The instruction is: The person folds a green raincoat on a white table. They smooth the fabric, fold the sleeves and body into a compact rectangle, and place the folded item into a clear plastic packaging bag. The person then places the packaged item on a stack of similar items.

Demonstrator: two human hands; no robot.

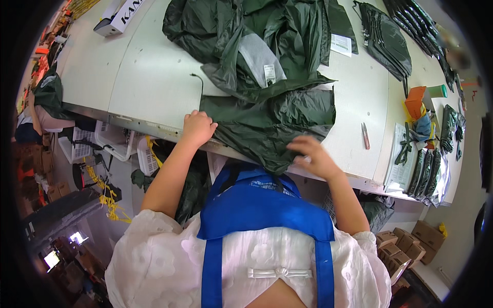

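Observation:
A large dark green, shiny waterproof fabric piece (277,118) lies rumpled across the table in front of me. Its near flap hangs over the table edge toward my apron. Higher up in the folds show a grey mesh panel (257,54) and a white label (269,74). My left hand (199,128) is closed at the flap's left edge, thumb and fingers pinching the fabric. Over the flap's near right side is my right hand (312,158), fingers bent and apart, slightly blurred, with nothing gripped in it. A thin dark cord (197,77) sticks out beside the left edge.
Small snips (365,136) lie right on the white table (149,77). Farther right are an orange box (418,102), packed dark bundles (426,169) and a stack of dark pouches (382,38). A white box (120,18) stands far left. White baskets (115,138) sit below the table.

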